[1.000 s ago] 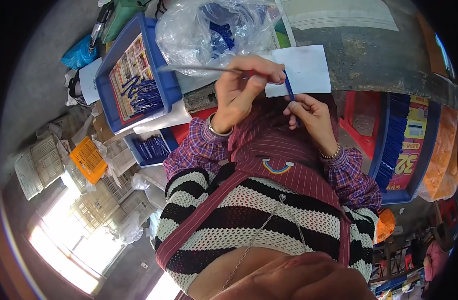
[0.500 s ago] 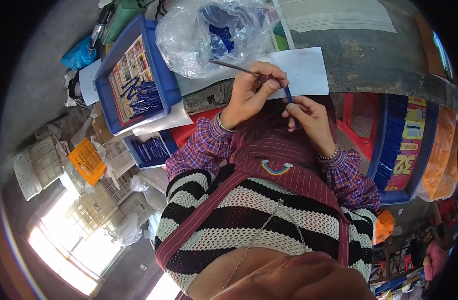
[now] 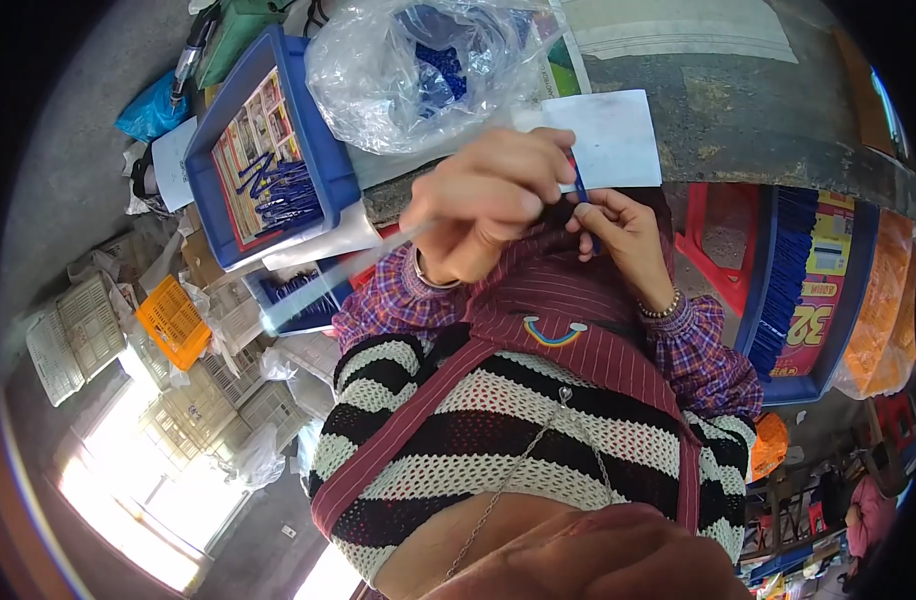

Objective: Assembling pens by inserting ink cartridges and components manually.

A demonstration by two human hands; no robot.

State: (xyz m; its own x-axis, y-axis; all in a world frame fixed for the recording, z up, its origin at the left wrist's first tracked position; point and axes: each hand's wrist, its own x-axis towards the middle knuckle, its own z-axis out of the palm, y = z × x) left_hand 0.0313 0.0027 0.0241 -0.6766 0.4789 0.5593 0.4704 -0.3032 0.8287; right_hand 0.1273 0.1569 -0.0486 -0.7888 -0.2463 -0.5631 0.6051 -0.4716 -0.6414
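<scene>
Beyond lies a worn table (image 3: 738, 125); a blue strip (image 3: 580, 184) is pinched in the right hand (image 3: 621, 232), slanting up beside the left hand (image 3: 483, 200), gripping a blurred rod (image 3: 356, 267).

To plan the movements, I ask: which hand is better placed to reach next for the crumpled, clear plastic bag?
Probably the left hand: it is nearer the plastic bag, although it holds a thin, blurred rod. The right hand is farther away and pinches a narrow, dark-blue strip.
</scene>
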